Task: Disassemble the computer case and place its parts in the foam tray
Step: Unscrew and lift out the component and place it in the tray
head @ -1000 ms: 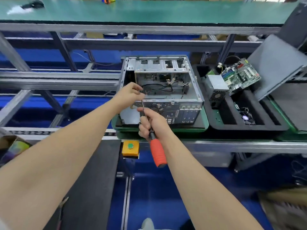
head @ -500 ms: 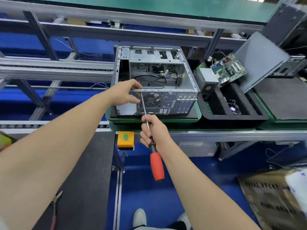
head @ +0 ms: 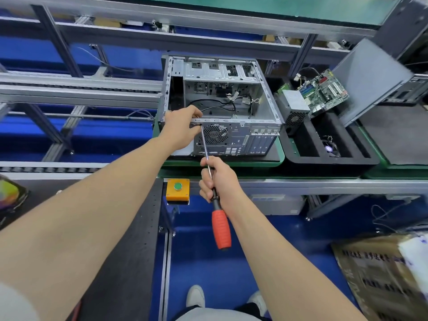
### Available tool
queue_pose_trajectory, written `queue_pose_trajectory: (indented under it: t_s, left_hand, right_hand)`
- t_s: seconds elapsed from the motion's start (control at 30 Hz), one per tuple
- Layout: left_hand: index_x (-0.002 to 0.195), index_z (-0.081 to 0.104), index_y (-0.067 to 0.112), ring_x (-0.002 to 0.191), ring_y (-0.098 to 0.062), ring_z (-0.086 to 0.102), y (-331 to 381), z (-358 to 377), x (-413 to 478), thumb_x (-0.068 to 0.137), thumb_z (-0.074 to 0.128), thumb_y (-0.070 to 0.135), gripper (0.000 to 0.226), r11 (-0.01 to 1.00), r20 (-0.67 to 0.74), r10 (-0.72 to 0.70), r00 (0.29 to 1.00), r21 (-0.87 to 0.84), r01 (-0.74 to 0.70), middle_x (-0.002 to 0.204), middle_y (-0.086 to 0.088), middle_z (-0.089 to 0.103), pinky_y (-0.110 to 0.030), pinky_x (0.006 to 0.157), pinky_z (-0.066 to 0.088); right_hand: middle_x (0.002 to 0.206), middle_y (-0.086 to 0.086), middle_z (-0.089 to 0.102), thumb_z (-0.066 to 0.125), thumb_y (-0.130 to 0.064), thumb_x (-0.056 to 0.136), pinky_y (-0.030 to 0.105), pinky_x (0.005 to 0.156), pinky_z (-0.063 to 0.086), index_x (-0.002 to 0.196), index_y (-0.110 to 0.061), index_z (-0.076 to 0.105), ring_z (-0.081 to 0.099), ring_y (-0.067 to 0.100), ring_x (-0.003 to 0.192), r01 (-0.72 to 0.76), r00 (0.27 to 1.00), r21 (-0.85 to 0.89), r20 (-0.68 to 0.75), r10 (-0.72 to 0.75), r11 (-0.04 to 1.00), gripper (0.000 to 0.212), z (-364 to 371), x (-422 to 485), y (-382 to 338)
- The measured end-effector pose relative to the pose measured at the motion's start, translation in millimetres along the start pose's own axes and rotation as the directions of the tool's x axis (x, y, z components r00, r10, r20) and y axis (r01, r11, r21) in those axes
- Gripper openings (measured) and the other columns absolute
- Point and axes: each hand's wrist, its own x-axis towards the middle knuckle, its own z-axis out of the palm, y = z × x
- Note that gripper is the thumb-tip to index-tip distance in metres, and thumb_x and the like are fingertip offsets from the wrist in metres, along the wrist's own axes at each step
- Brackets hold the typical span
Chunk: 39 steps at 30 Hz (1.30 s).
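**Q:** Where does the computer case [head: 222,107] lie from the right grip [head: 220,181]?

**A:** Ahead of and above it on the table [head: 324,183], open side up, rear panel toward the person. The right grip is closed round the screwdriver [head: 221,228] at its black neck, and the red handle hangs below the fist. The shaft runs up and slightly left from the grip. Its tip meets the panel's upper left corner, just left of the fan grille [head: 215,134]. The left grip [head: 183,128] hides whether the tip sits in a screw head.

**Q:** Which grip is nearer the case?

**A:** The left. Its fingers curl over the top rear rail, holding the case, with the thumb just beside the tip. It probably steadies the case while the screwdriver turns.

**Q:** What lies farther out?

**A:** To the right of both grips is the foam tray [head: 333,161], just beside the case. It carries a power supply [head: 293,105], a tilted motherboard [head: 324,91] and a small fan [head: 330,149]. A grey side panel [head: 368,75] leans beyond the tray. Left of the right grip is a yellow button box [head: 177,187].

**Q:** What stands in the way?

**A:** Nothing crosses the shaft. The left thumb lies close to the tip, so a slip would likely strike it. Any freed part would have to travel right, past the case's corner, to reach the tray.
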Motion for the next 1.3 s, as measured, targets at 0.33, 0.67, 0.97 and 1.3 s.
queue_pose_trajectory:
  t_s: [0.33, 0.67, 0.97, 1.3]
  left_hand:
    - [0.131, 0.060, 0.023, 0.108, -0.024, 0.062, -2, -1, 2, 0.098, 0.066, 0.026, 0.034, 0.998, 0.005, 0.028, 1.000, 0.061, -0.028, 0.127, 0.003, 0.067, -0.045, 0.109, 0.035]
    - [0.132, 0.058, 0.025, 0.113, -0.023, 0.060, -4, 4, 5, 0.099, 0.066, 0.029, 0.034, 0.996, 0.000, 0.013, 1.000, 0.083, -0.013, 0.127, 0.005, 0.066, -0.042, 0.107, 0.028]
    - [0.134, 0.057, 0.024, 0.113, -0.023, 0.060, -8, 1, 6, 0.103, 0.058, 0.026, 0.032, 0.993, 0.033, 0.051, 0.998, 0.102, -0.054, 0.128, 0.005, 0.066, -0.044, 0.108, 0.029]
    - [0.136, 0.056, 0.024, 0.117, -0.023, 0.059, -3, 6, 5, 0.099, 0.062, 0.026, 0.038, 0.991, 0.015, 0.022, 1.000, 0.131, -0.024, 0.132, 0.004, 0.063, -0.043, 0.108, 0.025]
  right_hand:
    - [0.051, 0.004, 0.037, 0.056, -0.025, 0.092, 0.027, 0.038, 0.032, 0.082, -0.019, 0.070, 0.036, 0.020, 0.034, 0.036, 0.999, -0.093, 0.020, -0.034, 0.995, 0.018, -2, -2, -2]
    - [0.050, 0.004, 0.039, 0.059, -0.028, 0.090, 0.026, 0.038, 0.035, 0.079, -0.022, 0.072, 0.038, 0.020, 0.034, 0.048, 0.998, -0.098, 0.033, -0.045, 0.994, 0.018, -2, -3, -4]
    - [0.057, 0.002, 0.054, 0.046, -0.021, 0.108, 0.025, 0.040, 0.042, 0.115, -0.018, 0.070, 0.047, 0.016, 0.040, 0.121, 0.989, -0.315, -0.041, -0.141, 0.941, 0.026, 1, -7, -4]
    - [0.069, 0.007, 0.072, 0.058, -0.016, 0.106, 0.023, 0.039, 0.039, 0.105, -0.013, 0.063, 0.048, 0.011, 0.038, 0.021, 0.944, -0.484, -0.280, -0.177, 0.875, 0.006, 19, -7, -13]
